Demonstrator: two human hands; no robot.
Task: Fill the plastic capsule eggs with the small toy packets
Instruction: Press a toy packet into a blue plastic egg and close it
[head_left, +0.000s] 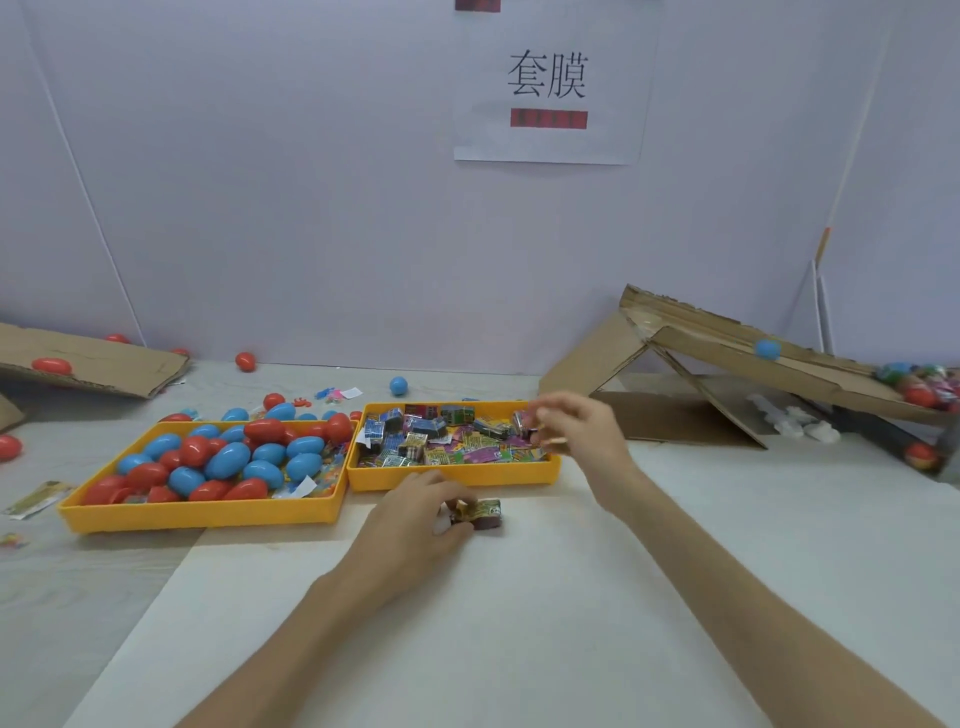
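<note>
A yellow tray (208, 514) on the left holds several red and blue capsule eggs (227, 460). To its right, a second yellow tray (452, 478) is filled with small toy packets (431, 436). My left hand (421, 519) rests on the white sheet just in front of that tray and holds a folded toy packet (485, 512) between its fingers. My right hand (576, 431) hovers over the right end of the packet tray and pinches a small packet (527, 423) at its fingertips; it is blurred.
A cardboard ramp (727, 353) stands at the right with a blue egg (767, 349) on it and filled eggs (919, 384) at its low end. Flat cardboard (104, 364) lies at the back left. Loose eggs (245, 361) and a stray packet (39, 499) are scattered around.
</note>
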